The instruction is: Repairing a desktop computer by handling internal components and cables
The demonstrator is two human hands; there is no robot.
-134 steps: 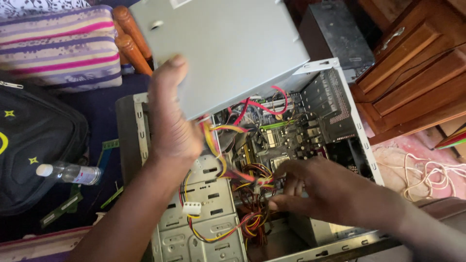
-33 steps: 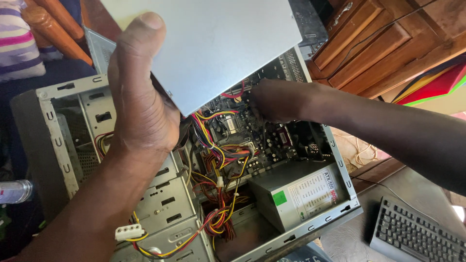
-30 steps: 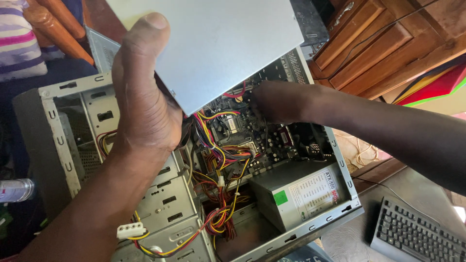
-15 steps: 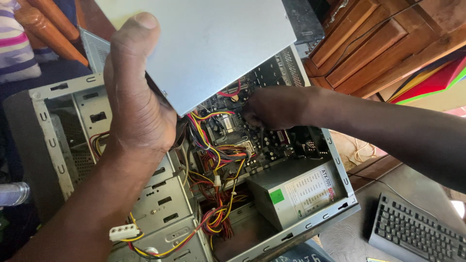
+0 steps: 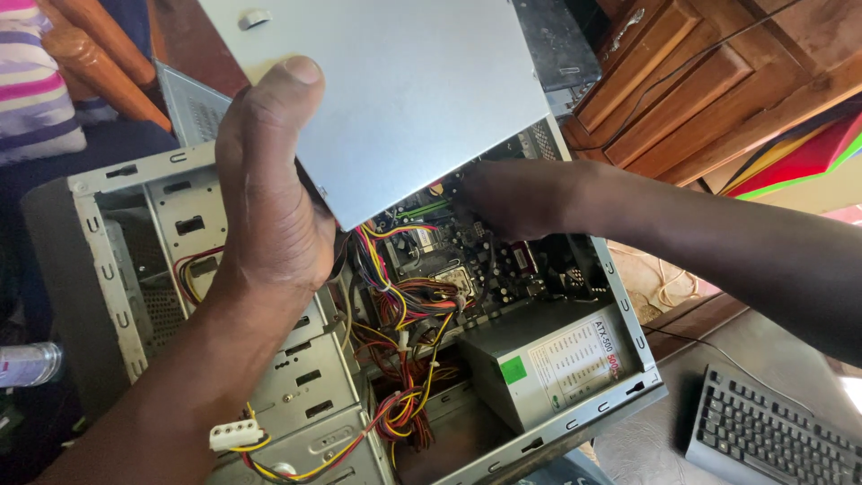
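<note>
A computer case (image 5: pixel 99 233) lies open on its side. My left hand (image 5: pixel 269 207) grips the lower corner of a flat grey metal panel (image 5: pixel 404 90) and holds it tilted up above the case. My right hand (image 5: pixel 507 193) reaches in from the right to the far end of the motherboard (image 5: pixel 449 260), just under the panel's edge. Its fingertips are in shadow, so what they touch is hidden. Bundled red, yellow and black wires (image 5: pixel 404 305) run across the middle. A grey power supply (image 5: pixel 557 359) sits in the near right corner.
A white connector (image 5: pixel 235 435) dangles by my left forearm. A dark keyboard (image 5: pixel 772 440) lies at the bottom right. Wooden cabinet drawers (image 5: pixel 682 99) stand at the top right. A plastic bottle (image 5: pixel 27 364) lies at the left edge, with striped cloth (image 5: pixel 36 108) above it.
My right hand has left the wire bundle low in the case and now sits at the far end of the motherboard. The panel stays raised in my left hand.
</note>
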